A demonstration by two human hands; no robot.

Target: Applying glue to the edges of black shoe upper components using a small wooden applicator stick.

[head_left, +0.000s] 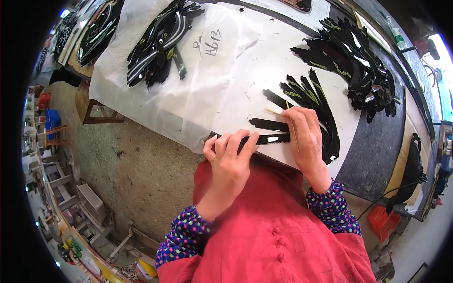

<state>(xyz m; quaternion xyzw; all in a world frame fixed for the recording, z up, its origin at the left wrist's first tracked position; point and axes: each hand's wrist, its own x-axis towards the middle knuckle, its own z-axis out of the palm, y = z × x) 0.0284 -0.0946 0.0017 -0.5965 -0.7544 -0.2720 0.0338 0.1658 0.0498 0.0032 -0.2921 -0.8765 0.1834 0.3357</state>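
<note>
My left hand (231, 150) has its fingers closed on a glossy black strip (272, 139) lying along the near table edge. The strip's left part is mostly hidden under those fingers. In my right hand (306, 134) is a thin tan stick (292, 123), pinched between the fingers. A paler, thin tip shows just left of its fingertips; whether it belongs to the same stick I cannot tell. The right hand is over the strip's right end. A second black strip (268, 124) lies just behind the first. Beside the right hand, several more black strips (311, 92) are fanned out and curve toward me.
A large heap of black strips (361, 70) lies at the far right, some with yellow-green marks. Another bundle (158, 47) sits on a white sheet (198, 85) with handwriting. Right of the table stands a red basket (382, 221); a blue bin (53, 120) is far left.
</note>
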